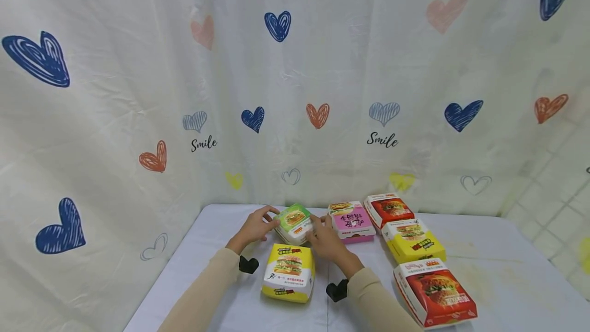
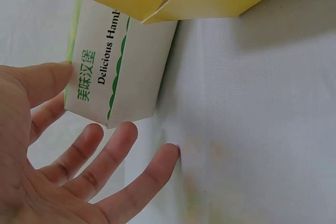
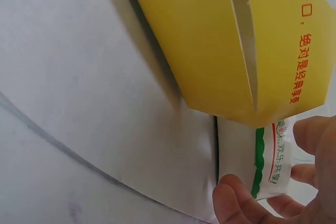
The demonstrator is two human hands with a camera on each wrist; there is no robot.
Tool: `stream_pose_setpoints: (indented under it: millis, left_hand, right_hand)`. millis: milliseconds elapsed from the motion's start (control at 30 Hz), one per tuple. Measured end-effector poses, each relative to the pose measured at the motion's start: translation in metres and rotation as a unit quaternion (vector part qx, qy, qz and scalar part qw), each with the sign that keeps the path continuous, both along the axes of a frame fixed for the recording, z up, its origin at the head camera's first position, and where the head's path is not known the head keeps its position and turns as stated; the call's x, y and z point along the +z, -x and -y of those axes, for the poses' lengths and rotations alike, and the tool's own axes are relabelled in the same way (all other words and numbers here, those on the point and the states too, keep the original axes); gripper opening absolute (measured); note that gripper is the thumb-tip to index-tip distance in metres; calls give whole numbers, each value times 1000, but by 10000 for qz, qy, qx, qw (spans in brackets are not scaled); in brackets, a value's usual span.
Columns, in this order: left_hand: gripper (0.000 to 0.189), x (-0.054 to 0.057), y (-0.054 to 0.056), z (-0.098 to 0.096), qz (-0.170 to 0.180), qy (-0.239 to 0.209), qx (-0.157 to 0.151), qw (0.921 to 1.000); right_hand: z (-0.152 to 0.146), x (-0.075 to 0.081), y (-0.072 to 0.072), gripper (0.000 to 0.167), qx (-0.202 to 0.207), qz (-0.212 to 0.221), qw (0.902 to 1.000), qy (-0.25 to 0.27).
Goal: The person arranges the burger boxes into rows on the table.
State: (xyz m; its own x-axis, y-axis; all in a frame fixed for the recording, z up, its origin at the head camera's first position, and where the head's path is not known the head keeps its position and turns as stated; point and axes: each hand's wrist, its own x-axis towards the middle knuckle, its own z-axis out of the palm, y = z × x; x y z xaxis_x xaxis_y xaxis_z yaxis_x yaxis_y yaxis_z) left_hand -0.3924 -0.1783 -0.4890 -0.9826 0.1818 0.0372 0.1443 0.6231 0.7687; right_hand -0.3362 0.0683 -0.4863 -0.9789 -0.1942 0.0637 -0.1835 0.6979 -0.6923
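Note:
A small green-and-white burger box (image 1: 294, 224) sits between my two hands at the back of the table. My left hand (image 1: 256, 227) is at its left side. In the left wrist view the thumb (image 2: 50, 80) touches the box's edge, one finger passes behind it, and the others spread around its end. From the right, my right hand (image 1: 326, 240) holds the same box, its fingers (image 3: 231, 198) bent around the lower edge. Just in front lies a yellow-and-white burger box (image 1: 289, 273), which covers part of the green-and-white one in both wrist views.
A pink burger box (image 1: 352, 222) stands right beside my right hand. Further right, a red box (image 1: 389, 209), a yellow box (image 1: 415, 240) and a larger red box (image 1: 435, 291) form a slanting row. A heart-print curtain (image 1: 322, 76) hangs behind the table (image 1: 502, 270).

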Motion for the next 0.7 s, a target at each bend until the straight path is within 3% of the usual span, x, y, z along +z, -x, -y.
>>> stream_pose_setpoints:
  millis: [233,433,700]
  left_hand:
    - [31,3,-6,-2,-183,-84,-15,9998]
    - [33,5,-9,-4,-128,-177,45,9998]
    - [53,2,-7,-1,29,-81,-11,10000]
  right_hand:
    - [0,-6,-1,66,-49,-120,9999,29]
    - [0,-9,-2,67,-55,-170,9998,71]
    - [1,-7,-6,63,-115,-99,9996,218]
